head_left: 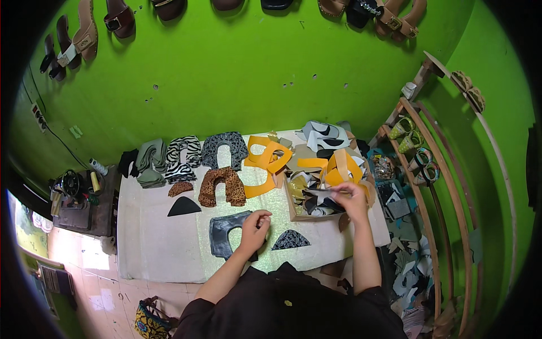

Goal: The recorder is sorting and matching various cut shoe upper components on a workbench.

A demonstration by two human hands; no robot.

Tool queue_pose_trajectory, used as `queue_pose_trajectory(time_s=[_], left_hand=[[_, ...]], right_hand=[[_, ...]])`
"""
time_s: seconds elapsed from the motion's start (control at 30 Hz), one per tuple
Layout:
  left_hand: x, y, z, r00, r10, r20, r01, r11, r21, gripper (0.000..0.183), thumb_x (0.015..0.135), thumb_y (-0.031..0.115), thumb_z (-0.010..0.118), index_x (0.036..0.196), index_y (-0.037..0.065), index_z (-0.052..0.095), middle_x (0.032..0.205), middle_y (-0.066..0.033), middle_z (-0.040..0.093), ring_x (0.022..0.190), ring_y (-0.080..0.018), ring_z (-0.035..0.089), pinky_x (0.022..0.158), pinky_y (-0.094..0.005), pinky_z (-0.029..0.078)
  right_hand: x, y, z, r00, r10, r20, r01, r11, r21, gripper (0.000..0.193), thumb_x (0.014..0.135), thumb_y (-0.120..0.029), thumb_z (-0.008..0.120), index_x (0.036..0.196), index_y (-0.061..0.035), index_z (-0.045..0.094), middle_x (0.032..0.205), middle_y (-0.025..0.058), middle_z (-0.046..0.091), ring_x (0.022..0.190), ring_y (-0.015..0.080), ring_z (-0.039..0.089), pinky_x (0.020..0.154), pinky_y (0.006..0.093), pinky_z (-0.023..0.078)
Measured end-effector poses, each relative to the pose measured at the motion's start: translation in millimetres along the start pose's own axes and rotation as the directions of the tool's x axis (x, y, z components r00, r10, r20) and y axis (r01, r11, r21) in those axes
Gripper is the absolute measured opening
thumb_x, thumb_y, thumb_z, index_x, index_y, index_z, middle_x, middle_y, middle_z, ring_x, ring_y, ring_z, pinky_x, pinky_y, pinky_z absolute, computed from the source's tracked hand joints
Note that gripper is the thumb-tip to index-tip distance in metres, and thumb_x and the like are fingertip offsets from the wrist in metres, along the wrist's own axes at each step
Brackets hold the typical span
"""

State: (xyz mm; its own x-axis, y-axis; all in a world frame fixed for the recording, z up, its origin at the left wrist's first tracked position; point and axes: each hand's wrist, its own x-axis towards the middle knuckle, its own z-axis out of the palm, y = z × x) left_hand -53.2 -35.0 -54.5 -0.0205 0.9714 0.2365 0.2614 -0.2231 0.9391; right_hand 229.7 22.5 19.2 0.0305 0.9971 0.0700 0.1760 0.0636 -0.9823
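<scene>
While my right grip (353, 200) hangs over the open tan box (310, 218) of mixed offcuts (317, 199), fingertips near together, I can't tell if it's pinching a scrap. Left grip (256, 230) loosely curled at the stack of dark-grey, glossy, arch-shaped sheets (218, 237); can't tell if it's closed on anything. I'd take one offcut by its edge, keep the stack square. Stack lies on the white-covered bench (152, 248): flat, curved cut-out, edges slightly uneven.

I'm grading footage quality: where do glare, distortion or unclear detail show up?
Head view: glare bleaches the tile floor at lower left; head view: a black fisheye rim surrounds the scene, and the white table's near edge bows; head view: whatever the right hand may pinch is too small to tell.
</scene>
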Motion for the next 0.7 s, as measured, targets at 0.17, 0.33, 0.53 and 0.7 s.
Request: queue_pose_trajectory(time_s=[0.17,0.33,0.53,0.7], left_hand=[[5.7,9.0,-6.7,0.946,-0.213,0.246,0.315,0.784,-0.535,0.037,0.091,0.023,0.052,0.123,0.005,0.045,0.110,-0.0067,0.054,0.093,-0.0137,0.054,0.078,-0.0249,0.043],[15.8,19.7,-50.0,0.703,-0.134,0.698,0.656,0.500,-0.565,0.053,0.087,0.032,0.057,0.129,0.004,0.041,0.112,-0.0094,0.057,0.102,-0.0177,0.055,0.091,-0.0293,0.043],[7.9,38.5,-70.4,0.885,-0.238,0.399,0.406,0.815,-0.414,0.035,0.081,0.007,0.065,0.114,0.000,0.055,0.103,-0.0049,0.061,0.095,-0.0114,0.055,0.085,-0.0255,0.044],[-0.2,40.7,-66.7,0.963,-0.230,0.141,0.265,0.903,-0.339,0.029,0.084,0.008,0.062,0.111,0.001,0.054,0.101,-0.0055,0.060,0.093,-0.0116,0.055,0.085,-0.0248,0.043]], right_hand=[[-31.9,-25.4,51.1,0.809,-0.398,0.433,0.434,0.901,0.017,0.007,0.066,-0.006,0.068,0.068,-0.0111,0.064,0.108,0.0084,0.061,0.119,0.0343,0.044,0.103,0.0450,0.028],[-53.5,-24.5,84.1,0.666,-0.325,0.672,0.310,0.939,0.147,0.011,0.066,-0.025,0.066,0.065,-0.0142,0.067,0.118,0.0084,0.054,0.127,0.0354,0.032,0.106,0.0458,0.017],[-63.9,-13.7,110.0,0.953,-0.013,0.303,-0.056,0.974,0.218,0.039,0.090,-0.021,0.050,0.124,-0.0027,0.046,0.125,0.0110,0.050,0.115,0.0196,0.047,0.097,0.0312,0.035],[-69.3,-14.1,110.5,0.833,0.160,0.530,-0.355,0.889,0.290,0.038,0.096,-0.028,0.041,0.118,0.0005,0.052,0.110,0.0115,0.059,0.094,0.0142,0.058,0.080,0.0265,0.045]])
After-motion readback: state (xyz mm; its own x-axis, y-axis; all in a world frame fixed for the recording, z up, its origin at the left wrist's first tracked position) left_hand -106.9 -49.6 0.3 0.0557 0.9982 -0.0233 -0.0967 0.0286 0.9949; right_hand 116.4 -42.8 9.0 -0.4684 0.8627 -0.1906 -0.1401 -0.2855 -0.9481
